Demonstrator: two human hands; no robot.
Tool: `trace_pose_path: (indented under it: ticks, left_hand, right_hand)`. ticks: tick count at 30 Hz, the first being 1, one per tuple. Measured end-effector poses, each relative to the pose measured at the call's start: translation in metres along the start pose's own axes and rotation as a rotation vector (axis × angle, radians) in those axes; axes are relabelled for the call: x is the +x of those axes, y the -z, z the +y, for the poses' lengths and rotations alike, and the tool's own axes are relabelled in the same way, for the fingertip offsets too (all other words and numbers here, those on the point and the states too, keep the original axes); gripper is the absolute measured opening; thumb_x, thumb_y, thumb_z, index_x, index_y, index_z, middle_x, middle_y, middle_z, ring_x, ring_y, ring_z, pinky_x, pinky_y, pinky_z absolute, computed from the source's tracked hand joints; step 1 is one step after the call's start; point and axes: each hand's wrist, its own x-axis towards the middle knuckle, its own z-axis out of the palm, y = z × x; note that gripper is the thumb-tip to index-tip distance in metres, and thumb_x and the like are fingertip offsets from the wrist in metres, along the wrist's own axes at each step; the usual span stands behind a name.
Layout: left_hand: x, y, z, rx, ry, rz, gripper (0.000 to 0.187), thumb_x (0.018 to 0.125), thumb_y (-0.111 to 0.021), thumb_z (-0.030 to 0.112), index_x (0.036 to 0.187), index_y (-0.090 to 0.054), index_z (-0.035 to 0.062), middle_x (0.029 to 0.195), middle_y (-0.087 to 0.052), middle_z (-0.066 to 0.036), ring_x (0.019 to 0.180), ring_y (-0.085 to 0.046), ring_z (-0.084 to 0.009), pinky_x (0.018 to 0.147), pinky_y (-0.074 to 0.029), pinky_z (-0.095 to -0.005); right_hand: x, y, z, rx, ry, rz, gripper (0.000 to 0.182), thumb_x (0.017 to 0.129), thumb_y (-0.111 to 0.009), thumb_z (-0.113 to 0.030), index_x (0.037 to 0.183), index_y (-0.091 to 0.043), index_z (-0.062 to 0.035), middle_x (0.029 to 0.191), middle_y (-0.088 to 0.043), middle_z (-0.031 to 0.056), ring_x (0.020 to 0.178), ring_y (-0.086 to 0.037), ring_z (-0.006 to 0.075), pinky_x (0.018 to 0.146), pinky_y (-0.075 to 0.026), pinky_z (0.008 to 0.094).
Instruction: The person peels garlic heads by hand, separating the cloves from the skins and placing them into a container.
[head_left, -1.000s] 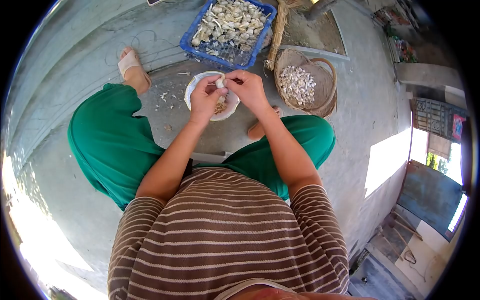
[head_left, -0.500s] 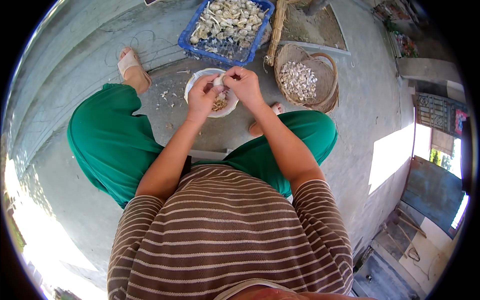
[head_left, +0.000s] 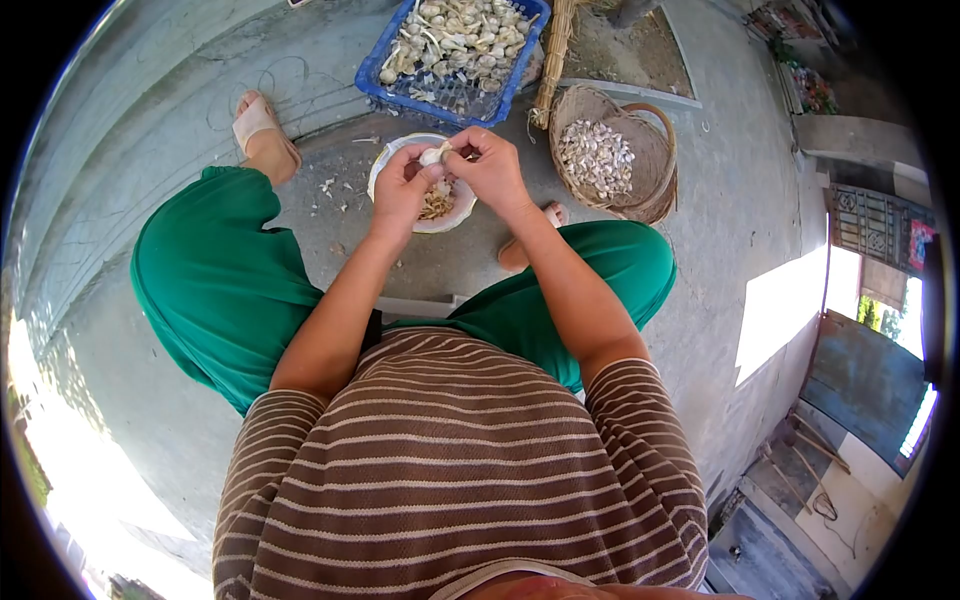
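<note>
A whitish garlic bulb [head_left: 431, 156] is pinched between the thumb and fingers of my left hand [head_left: 404, 187]. My right hand [head_left: 487, 168] has its thumb and fingers closed on the bulb's stem side, touching the left hand's side of it. Both hands hover over a white bowl [head_left: 455, 221] on the ground. Inside the bowl lie brownish scraps [head_left: 437, 205], partly hidden by my hands.
Beyond the bowl stands a blue plastic crate [head_left: 475, 122] of garlic bulbs [head_left: 470, 40]. To the right, a wicker basket [head_left: 655, 170] holds loose garlic cloves [head_left: 597, 160]. A straw broom [head_left: 556, 65] is between them. Peel bits [head_left: 328, 188] litter the concrete floor [head_left: 290, 225].
Both hands stay over the bowl on the garlic. My left fingers and the bulb have turned slightly, with the bulb tilting a little to the left.
</note>
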Motion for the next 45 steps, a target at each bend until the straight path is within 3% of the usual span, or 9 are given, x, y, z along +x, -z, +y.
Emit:
trace_pose_path:
  ticks: [15,19,21,31,34,36,39,43,45]
  left_hand:
    - [0.01,0.009,-0.006,-0.373,0.171,-0.125,0.025,0.091,-0.053,0.01,0.113,-0.051,0.0009,0.092,-0.057,-0.003,0.07,-0.05,-0.0095,0.066,-0.043,-0.0235]
    - [0.009,0.006,0.002,-0.396,0.194,-0.145,0.024,0.089,-0.054,0.008,0.112,-0.051,0.0012,0.093,-0.057,-0.003,0.072,-0.05,-0.0089,0.067,-0.043,-0.0228]
    - [0.005,0.001,0.007,-0.179,0.171,-0.078,0.025,0.088,-0.055,0.005,0.112,-0.052,0.0005,0.092,-0.057,-0.003,0.073,-0.05,-0.0086,0.066,-0.043,-0.0221]
    - [0.009,0.019,-0.013,-0.169,0.227,-0.062,0.024,0.09,-0.05,0.004,0.114,-0.05,0.0003,0.089,-0.058,-0.004,0.072,-0.052,-0.0105,0.066,-0.044,-0.0233]
    - [0.014,0.024,-0.018,-0.247,0.234,-0.075,0.023,0.091,-0.047,0.004,0.114,-0.048,0.0007,0.094,-0.059,-0.006,0.075,-0.053,-0.0113,0.068,-0.046,-0.0243]
    - [0.014,0.024,-0.016,-0.253,0.251,-0.074,0.023,0.092,-0.047,0.005,0.114,-0.049,0.0005,0.097,-0.059,-0.007,0.076,-0.054,-0.0117,0.07,-0.047,-0.025]
    - [0.014,0.026,-0.016,-0.295,0.26,-0.072,0.023,0.092,-0.047,0.006,0.114,-0.049,0.0001,0.102,-0.059,-0.009,0.078,-0.055,-0.0123,0.072,-0.049,-0.0262]
    - [0.014,0.026,-0.014,-0.334,0.262,-0.003,0.026,0.092,-0.049,0.008,0.116,-0.05,-0.0004,0.101,-0.06,-0.009,0.079,-0.056,-0.0126,0.072,-0.049,-0.0261]
    - [0.015,0.024,-0.011,-0.321,0.256,0.008,0.027,0.092,-0.05,0.008,0.117,-0.05,-0.0009,0.1,-0.06,-0.008,0.078,-0.056,-0.0125,0.072,-0.049,-0.0257]
  right_hand:
    - [0.002,0.006,-0.008,0.444,-0.167,-0.095,0.013,0.077,-0.068,-0.004,0.088,-0.061,-0.0002,0.073,-0.061,0.0043,0.055,-0.056,0.007,0.047,-0.046,0.0202]
    - [0.006,0.008,0.012,0.302,-0.078,-0.101,0.014,0.077,-0.069,-0.004,0.088,-0.061,0.0,0.073,-0.062,0.0042,0.055,-0.057,0.0069,0.047,-0.047,0.0205]
    - [0.004,0.01,0.013,0.273,-0.148,-0.131,0.014,0.078,-0.068,-0.003,0.089,-0.061,0.0004,0.074,-0.062,0.0046,0.056,-0.057,0.0071,0.048,-0.047,0.0205]
    - [0.004,-0.001,0.029,0.212,-0.197,-0.172,0.015,0.083,-0.063,-0.011,0.091,-0.061,0.0006,0.072,-0.062,0.0056,0.053,-0.056,0.0074,0.046,-0.045,0.0232]
    - [0.003,-0.007,0.049,-0.017,-0.254,-0.074,0.017,0.081,-0.063,-0.013,0.093,-0.061,-0.0008,0.075,-0.063,0.0104,0.057,-0.06,0.0167,0.052,-0.047,0.0309]
    - [-0.001,-0.012,0.072,-0.35,0.006,0.06,0.019,0.077,-0.063,-0.012,0.093,-0.061,-0.0019,0.078,-0.063,0.0152,0.068,-0.062,0.0285,0.062,-0.048,0.0375]
    - [-0.008,-0.016,0.091,-0.36,-0.101,-0.152,0.018,0.075,-0.062,-0.011,0.091,-0.062,-0.0026,0.081,-0.064,0.0165,0.079,-0.06,0.036,0.072,-0.048,0.0403]
    - [-0.009,-0.017,0.094,-0.591,0.095,-0.145,0.02,0.076,-0.063,-0.012,0.094,-0.062,-0.0031,0.082,-0.064,0.0143,0.074,-0.063,0.029,0.066,-0.052,0.0364]
    - [0.003,-0.007,0.065,-0.169,-0.152,-0.111,0.027,0.079,-0.064,-0.014,0.103,-0.059,-0.002,0.083,-0.063,0.0116,0.069,-0.064,0.0207,0.057,-0.053,0.0299]
